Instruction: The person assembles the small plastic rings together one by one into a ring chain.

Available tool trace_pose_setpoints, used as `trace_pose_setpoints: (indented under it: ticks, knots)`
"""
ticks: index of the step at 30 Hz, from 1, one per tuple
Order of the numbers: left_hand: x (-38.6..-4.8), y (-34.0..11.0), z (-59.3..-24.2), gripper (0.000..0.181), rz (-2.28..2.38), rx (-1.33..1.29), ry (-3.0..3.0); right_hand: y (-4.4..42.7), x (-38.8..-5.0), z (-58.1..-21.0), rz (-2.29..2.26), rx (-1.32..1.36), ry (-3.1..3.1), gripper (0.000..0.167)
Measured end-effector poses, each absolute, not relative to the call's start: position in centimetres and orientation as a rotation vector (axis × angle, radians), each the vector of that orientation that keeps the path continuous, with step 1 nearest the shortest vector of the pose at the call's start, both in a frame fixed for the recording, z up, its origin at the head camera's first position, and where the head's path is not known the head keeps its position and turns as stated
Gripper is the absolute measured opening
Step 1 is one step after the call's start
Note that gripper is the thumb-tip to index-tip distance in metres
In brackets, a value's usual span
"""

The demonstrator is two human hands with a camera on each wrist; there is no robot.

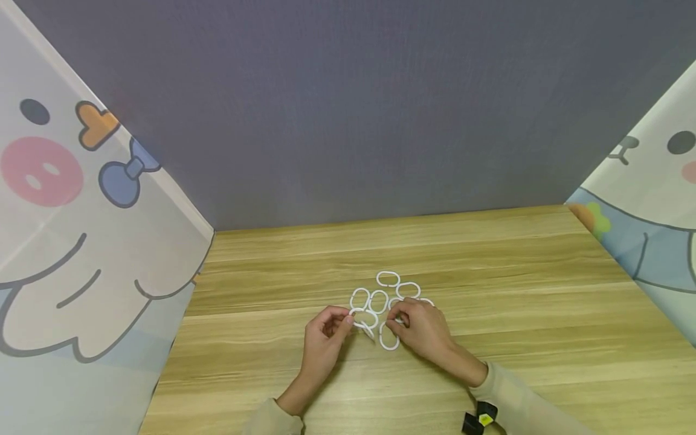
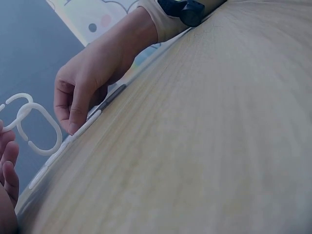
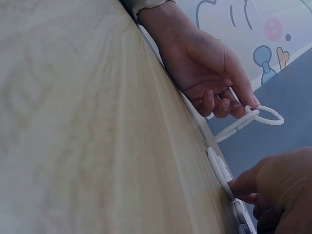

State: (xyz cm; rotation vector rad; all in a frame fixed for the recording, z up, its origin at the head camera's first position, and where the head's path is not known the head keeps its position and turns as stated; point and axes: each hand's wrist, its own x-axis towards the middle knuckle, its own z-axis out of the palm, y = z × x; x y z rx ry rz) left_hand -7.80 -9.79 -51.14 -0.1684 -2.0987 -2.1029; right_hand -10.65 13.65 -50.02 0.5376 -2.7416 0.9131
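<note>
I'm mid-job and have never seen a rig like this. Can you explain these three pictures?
There is no machine here: these are a person's bare hands. The wide picture looks down from the head; the other two are taken from the left and right wrists. On the wooden table lie several white rings. The left hand holds a raised ring, with a linked ring hanging from it. The right hand touches a flat ring; I can't tell whether it grips it.

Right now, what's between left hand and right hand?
Head view: two interlocked white links held by the left hand, then another white link at the right hand.
</note>
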Motion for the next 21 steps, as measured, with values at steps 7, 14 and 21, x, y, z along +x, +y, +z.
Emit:
trace_pose_setpoints:
  ticks: [7,14,21]
  knots:
    - [-7.78,-9.83,-51.20,0.004,-2.104,-0.165,-2.104,13.57,-10.59,-50.17,0.817,0.576,-2.733,0.025]
    - [-7.78,-9.84,-51.20,0.005,-2.097,-0.170,-2.104,13.51,-10.49,-50.12,0.855,0.563,-2.707,0.025]
    - [-7.81,-9.83,-51.12,0.004,-2.108,-0.167,-2.094,13.66,-10.63,-49.77,0.969,0.557,-2.667,0.026]
